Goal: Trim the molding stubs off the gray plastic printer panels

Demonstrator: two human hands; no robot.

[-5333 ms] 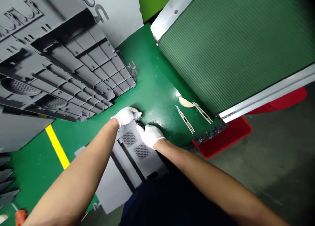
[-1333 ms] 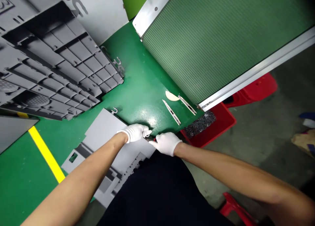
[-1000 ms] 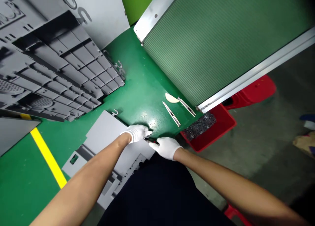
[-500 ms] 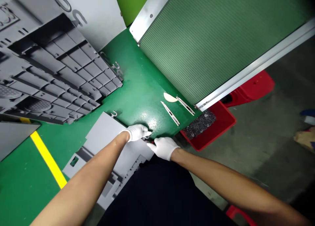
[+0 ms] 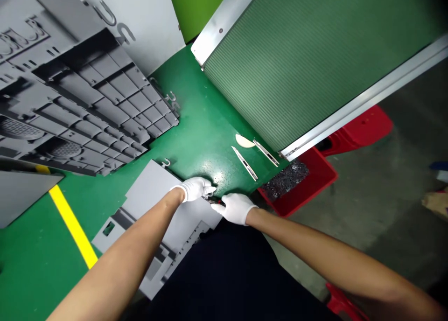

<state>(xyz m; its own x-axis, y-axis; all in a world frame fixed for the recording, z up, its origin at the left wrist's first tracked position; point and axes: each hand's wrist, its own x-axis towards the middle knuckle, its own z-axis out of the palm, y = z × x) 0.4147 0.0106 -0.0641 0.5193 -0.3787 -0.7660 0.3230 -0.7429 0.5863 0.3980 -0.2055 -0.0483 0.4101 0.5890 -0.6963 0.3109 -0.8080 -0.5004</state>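
Note:
A flat grey plastic panel (image 5: 150, 183) lies on the green tabletop, partly beneath my forearm. My left hand (image 5: 196, 189), in a white glove, has its fingers closed at the panel's far edge, around a small hook-shaped plastic piece (image 5: 209, 194). Just to the right, my gloved right hand (image 5: 237, 208) is closed on red-handled nippers (image 5: 217, 201), mostly hidden in the palm; their dark tips point at that hook. Another hook (image 5: 165, 163) sticks out from the panel's upper corner.
Ribbed grey panels (image 5: 115, 92) stand at the left. Two thin pale knife-like tools (image 5: 245, 163) and a cream half-disc (image 5: 244, 141) lie on the green table (image 5: 196, 125). A green ribbed conveyor (image 5: 308, 55) is behind. Below the table edge sits a red bin (image 5: 315, 176) holding dark scraps.
The view has shifted slightly, so the surroundings sit a little lower and further right. Both hands stay at the same spot on the panel edge, the right a touch further right.

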